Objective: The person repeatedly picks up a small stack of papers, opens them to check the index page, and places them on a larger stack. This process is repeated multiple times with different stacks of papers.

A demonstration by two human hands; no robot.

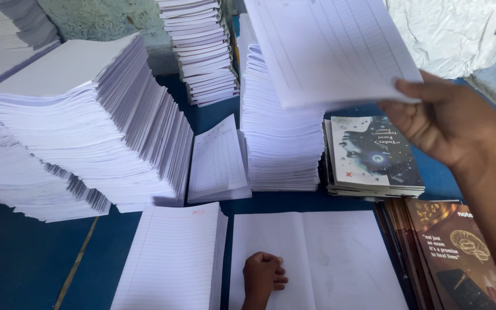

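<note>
My right hand (pixel 449 123) is raised at the right and holds a thin bundle of ruled white sheets (pixel 328 49) by its near corner, above a tall pile of ruled paper (pixel 279 138). My left hand (pixel 263 275) rests as a closed fist on a wide blank white sheet (pixel 340 258) with a centre fold, near the bottom edge. Left of that sheet lies a stack of ruled pages (pixel 173 258).
Big slanting piles of ruled paper (pixel 81 126) fill the left. Another pile (pixel 202 49) stands at the back, and a loose ruled bundle (pixel 218 161) leans between piles. Dark printed covers (pixel 374 155) and brown printed covers (pixel 454 252) are stacked at the right on the blue surface (pixel 18 258).
</note>
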